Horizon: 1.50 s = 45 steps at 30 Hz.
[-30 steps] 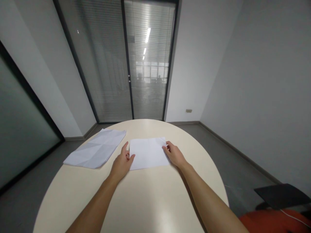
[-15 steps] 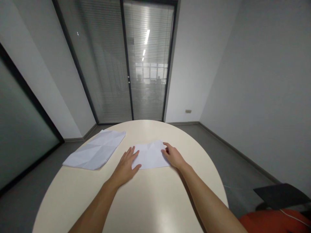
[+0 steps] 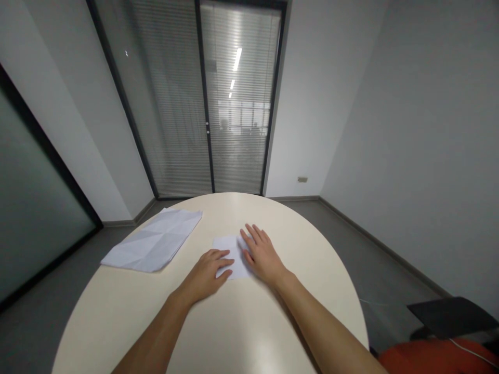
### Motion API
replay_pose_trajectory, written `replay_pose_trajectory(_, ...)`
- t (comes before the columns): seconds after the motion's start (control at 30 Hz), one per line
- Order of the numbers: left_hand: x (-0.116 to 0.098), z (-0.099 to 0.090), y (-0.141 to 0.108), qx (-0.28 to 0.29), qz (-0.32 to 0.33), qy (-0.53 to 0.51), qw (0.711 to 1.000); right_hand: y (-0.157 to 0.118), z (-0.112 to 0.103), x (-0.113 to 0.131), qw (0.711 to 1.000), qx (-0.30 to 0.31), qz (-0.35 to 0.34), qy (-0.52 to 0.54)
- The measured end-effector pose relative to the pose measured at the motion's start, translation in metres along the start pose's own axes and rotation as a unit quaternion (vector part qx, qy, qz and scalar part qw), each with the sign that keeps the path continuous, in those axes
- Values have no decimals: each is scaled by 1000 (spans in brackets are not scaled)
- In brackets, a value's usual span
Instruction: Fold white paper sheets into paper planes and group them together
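A small white folded sheet of paper [image 3: 226, 242] lies on the round cream table between my hands. My left hand [image 3: 212, 272] rests over its left side, fingers spread and pointing right across the paper. On the right side, my right hand [image 3: 263, 253] lies flat with its fingers apart, covering that edge of the sheet. Both palms face down, and neither hand grips anything. Part of the paper is hidden beneath the fingers.
A stack of larger creased white sheets [image 3: 156, 240] lies at the table's left edge. The round table [image 3: 218, 332] ends in a curved far rim. At lower right stand a dark panel [image 3: 452, 317] and a red-orange seat [image 3: 421, 358].
The paper now looks about half as wide, its right part folded over to the left. My right hand has moved left and flattened onto it; my left fingers have turned rightward.
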<state>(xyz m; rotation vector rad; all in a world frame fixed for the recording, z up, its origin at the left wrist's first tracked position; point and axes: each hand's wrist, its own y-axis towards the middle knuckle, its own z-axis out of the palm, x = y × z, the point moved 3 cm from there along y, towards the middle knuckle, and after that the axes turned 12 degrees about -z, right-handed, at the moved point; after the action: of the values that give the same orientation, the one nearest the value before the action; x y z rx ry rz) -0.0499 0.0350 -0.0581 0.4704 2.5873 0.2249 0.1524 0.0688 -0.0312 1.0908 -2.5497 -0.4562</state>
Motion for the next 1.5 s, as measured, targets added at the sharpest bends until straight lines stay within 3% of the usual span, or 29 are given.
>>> replay_pose_trajectory(0.13, -8, -7, 4, -3, 1, -33, 999, -1, 12, 18, 992, 87, -20, 87)
replay_pose_trajectory(0.23, -10, -8, 6, -6, -20, -33, 999, -2, 16, 17, 984, 133, -21, 112)
replay_pose_trajectory(0.4, -7, 8, 5, -26, -33, 1, 999, -2, 15, 12, 984, 130, -35, 117)
replay_pose_trajectory(0.47, -3, 17, 4, -10, -51, 33, 998, -2, 16, 9, 986, 122, -21, 110)
replay_pose_trajectory(0.73, 6, 23, 0, 17, -108, 103, 989, -9, 28, -22, 981, 124, 135, 55)
replay_pose_trajectory(0.9, 7, 18, -2, 5, -128, 104, 986, -9, 25, -28, 978, 101, 184, 16)
replay_pose_trajectory(1.0, 9, 18, -1, -3, -123, 97, 988, -6, 19, -23, 987, 70, 146, -4)
replay_pose_trajectory(1.07, 9, 18, -1, -5, -121, 97, 988, -4, 17, -16, 995, 61, 77, 25)
replay_pose_trajectory(1.2, 7, 16, 1, 1, -117, 96, 988, -3, 20, -6, 987, 107, -24, 115)
replay_pose_trajectory(1.5, 10, 16, 2, -7, -135, 88, 987, -9, 21, -25, 986, 120, 89, 79)
